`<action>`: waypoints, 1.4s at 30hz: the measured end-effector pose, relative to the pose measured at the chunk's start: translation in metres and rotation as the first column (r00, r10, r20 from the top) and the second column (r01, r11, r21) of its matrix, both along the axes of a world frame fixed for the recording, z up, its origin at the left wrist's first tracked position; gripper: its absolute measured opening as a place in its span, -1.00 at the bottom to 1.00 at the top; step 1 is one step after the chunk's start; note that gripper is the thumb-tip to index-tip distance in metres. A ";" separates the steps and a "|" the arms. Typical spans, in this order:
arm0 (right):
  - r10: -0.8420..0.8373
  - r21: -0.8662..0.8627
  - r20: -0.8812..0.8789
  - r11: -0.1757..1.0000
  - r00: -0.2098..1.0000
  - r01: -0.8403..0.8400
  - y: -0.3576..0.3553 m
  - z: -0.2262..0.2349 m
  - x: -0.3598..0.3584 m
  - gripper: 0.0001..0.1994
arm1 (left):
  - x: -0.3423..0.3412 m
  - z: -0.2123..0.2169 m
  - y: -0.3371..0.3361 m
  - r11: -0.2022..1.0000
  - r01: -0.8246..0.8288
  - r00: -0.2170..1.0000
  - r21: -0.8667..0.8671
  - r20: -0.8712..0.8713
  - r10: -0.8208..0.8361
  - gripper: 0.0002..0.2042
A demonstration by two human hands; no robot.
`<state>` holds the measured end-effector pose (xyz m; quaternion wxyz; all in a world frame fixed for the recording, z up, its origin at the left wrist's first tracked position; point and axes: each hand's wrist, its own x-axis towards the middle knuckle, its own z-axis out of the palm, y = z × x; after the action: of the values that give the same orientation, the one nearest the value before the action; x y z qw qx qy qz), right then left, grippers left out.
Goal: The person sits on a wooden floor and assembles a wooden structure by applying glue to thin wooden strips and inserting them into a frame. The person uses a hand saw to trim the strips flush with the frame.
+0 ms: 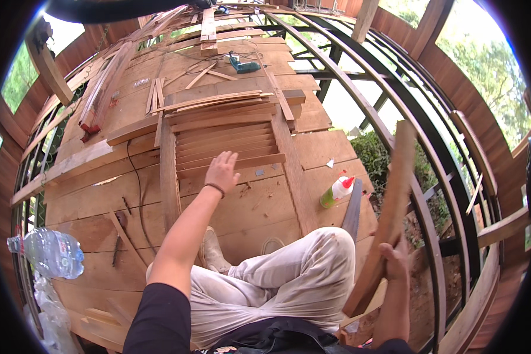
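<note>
Left hand: the left hand (222, 171) is released, fingers spread, over the slatted wooden louvre frame (224, 138) lying on the plank floor (100, 200).
Right hand: the right hand (393, 261) is grasping a long reddish wooden slat (389, 206), raised at the platform edge.
Risk: the slat may slip and fall through the open metal railing (436, 177), as I judge.
Second risk: the slat could knock over the green glue bottle with red cap (336, 190).

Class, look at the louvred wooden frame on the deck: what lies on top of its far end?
Loose thin slats are stacked across the far end of the louvred frame. The left hand hovers over its near slats. The stack hides the frame's top rail.

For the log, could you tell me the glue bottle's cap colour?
Red, on the green squeeze bottle's cap, head view.
</note>
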<state>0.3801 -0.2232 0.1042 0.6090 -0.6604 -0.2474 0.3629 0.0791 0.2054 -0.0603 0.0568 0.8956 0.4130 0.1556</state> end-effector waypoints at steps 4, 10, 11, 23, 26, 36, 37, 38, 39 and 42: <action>0.178 -0.039 0.084 0.984 0.980 -0.175 0.072 -0.008 -0.049 -0.03 | 0.056 0.000 -0.003 1.000 0.003 0.988 -0.013 -0.157 -0.005 -0.33; 0.344 -0.169 -0.026 0.924 0.939 -0.343 0.134 -0.049 -0.070 -0.07 | 0.059 -0.047 0.017 0.994 -0.060 0.988 0.090 -0.137 0.072 -0.48; 0.338 -0.185 -0.003 0.925 0.941 -0.333 0.139 -0.050 -0.071 -0.08 | 0.056 -0.052 0.020 0.990 -0.062 0.990 0.124 -0.121 0.077 -0.47; 0.297 -0.136 -0.111 0.941 0.948 -0.310 0.155 -0.048 -0.042 -0.22 | 0.060 -0.047 0.020 0.994 -0.064 0.995 0.093 -0.072 0.071 -0.57; 0.234 -0.152 -0.025 0.960 0.972 -0.235 0.157 -0.054 -0.048 -0.22 | 0.062 -0.045 0.021 0.994 -0.063 0.994 0.090 -0.082 0.071 -0.58; 0.295 -0.298 -0.002 0.912 0.955 -0.282 0.160 -0.041 -0.045 -0.20 | 0.059 -0.038 0.020 0.997 -0.052 0.994 0.061 -0.097 0.058 -0.59; 0.357 -0.264 -0.022 0.899 0.934 -0.350 0.158 -0.044 -0.037 -0.20 | 0.058 -0.039 0.021 0.996 -0.050 0.994 0.068 -0.096 0.056 -0.60; 0.418 -0.228 -0.040 0.881 0.908 -0.415 0.156 -0.045 -0.032 -0.20 | 0.059 -0.041 0.021 0.996 -0.047 0.994 0.074 -0.095 0.053 -0.60; 0.363 -0.194 -0.067 0.909 0.930 -0.369 0.156 -0.046 -0.031 -0.21 | 0.059 -0.041 0.021 0.996 -0.046 0.994 0.074 -0.095 0.053 -0.60; 0.208 -0.210 -0.102 0.951 0.973 -0.226 0.160 -0.043 -0.039 -0.22 | 0.060 -0.040 0.022 0.997 -0.048 0.995 0.060 -0.088 0.053 -0.60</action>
<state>0.3416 -0.0634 0.0611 0.4979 -0.6778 -0.2525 0.4786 0.1393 0.2269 -0.1008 0.0087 0.8921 0.4330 0.1286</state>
